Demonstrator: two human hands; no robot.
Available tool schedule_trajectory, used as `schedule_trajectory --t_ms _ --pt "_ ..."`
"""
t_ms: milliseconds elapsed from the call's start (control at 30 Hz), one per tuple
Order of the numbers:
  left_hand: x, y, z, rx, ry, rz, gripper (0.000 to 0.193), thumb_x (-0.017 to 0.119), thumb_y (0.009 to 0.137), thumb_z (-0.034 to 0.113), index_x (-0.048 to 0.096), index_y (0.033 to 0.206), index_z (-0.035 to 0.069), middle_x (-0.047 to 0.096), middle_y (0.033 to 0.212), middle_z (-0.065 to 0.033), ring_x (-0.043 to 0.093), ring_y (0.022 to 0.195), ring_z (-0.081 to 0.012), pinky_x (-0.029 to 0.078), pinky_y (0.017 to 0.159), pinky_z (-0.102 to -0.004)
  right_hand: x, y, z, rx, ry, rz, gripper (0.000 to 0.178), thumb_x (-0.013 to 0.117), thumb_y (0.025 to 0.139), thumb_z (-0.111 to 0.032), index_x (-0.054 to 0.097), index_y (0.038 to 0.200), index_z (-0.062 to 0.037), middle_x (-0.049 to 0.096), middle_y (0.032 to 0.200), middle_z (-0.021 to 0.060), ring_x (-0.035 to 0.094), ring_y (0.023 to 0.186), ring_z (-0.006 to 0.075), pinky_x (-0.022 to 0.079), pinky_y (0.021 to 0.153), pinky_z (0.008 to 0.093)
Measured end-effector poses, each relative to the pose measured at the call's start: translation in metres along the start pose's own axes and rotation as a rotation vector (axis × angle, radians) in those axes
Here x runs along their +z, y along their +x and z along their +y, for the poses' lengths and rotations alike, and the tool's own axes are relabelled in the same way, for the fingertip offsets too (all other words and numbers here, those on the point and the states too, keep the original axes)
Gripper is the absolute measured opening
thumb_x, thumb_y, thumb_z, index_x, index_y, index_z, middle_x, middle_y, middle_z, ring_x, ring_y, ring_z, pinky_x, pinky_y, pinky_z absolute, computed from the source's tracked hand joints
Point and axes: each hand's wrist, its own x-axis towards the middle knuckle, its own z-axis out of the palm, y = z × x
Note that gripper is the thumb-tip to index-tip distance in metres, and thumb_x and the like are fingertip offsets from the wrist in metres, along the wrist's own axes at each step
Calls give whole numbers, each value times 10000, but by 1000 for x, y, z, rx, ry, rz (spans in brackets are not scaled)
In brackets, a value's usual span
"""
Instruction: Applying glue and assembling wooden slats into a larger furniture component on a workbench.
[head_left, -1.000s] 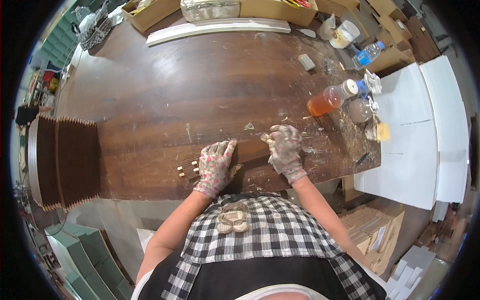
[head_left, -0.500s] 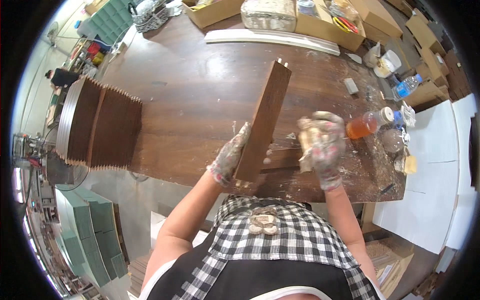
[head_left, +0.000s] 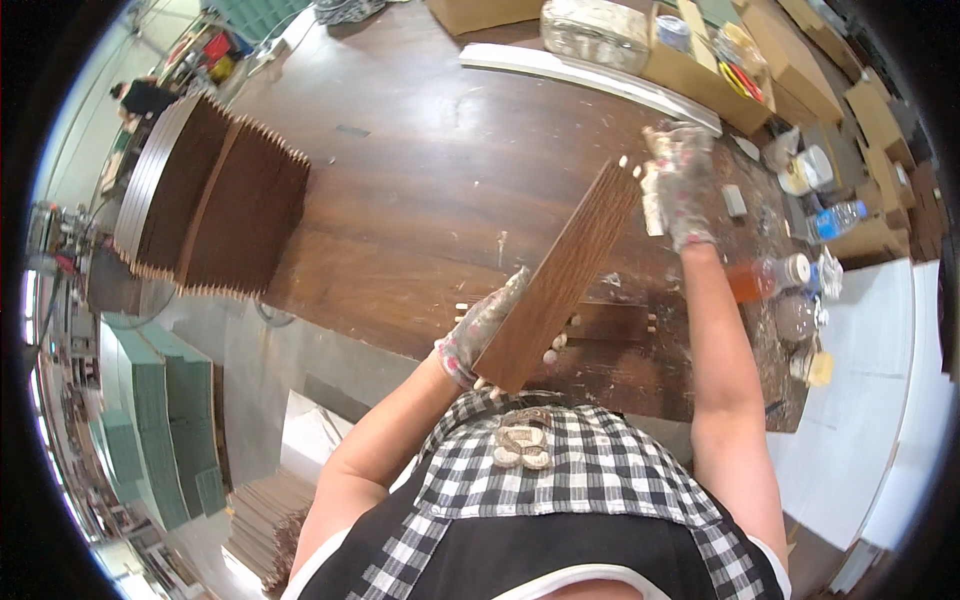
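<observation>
My left hand (head_left: 480,328), in a stained patterned glove, grips a brown wooden board (head_left: 568,272) near its lower end. The board slants up and to the right, with pale dowels sticking out of both ends. Beside its far end is my gloved right hand (head_left: 686,180), closed around a pale yellowish rag (head_left: 652,200); whether the rag touches the dowels I cannot tell. Partly hidden under the held board, a second brown board (head_left: 614,322) with dowel ends lies on the table.
A tall stack of brown doweled boards (head_left: 240,205) stands on the brown table (head_left: 420,200) at left. White strips (head_left: 590,82) and cardboard boxes (head_left: 700,85) line the far side. Bottles (head_left: 765,280) and a white tub (head_left: 806,170) stand along the right edge.
My right hand has moved away from me and rightward with the rag, up to the board's far end. The held board now leans more to the right. The whole view has shifted.
</observation>
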Motion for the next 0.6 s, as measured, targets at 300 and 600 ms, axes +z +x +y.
schedule_trajectory --t_ms 300,600 --pt "-49 38 0 425 250 55 474 460 992 414 489 1332 85 598 1169 -81 571 1082 -216 489 941 -407 73 -114 -92 -663 -352 -265 162 626 743 -112 700 887 -121 615 975 33 528 1013 260 438 885 400" --pt "-3 36 66 594 -67 22 646 396 983 539 474 1296 -21 623 1107 -144 645 913 -230 558 802 -343 13 -174 -77 -542 485 -620 127 672 756 -102 631 871 -67 612 994 92 602 824 194 551 719 336"
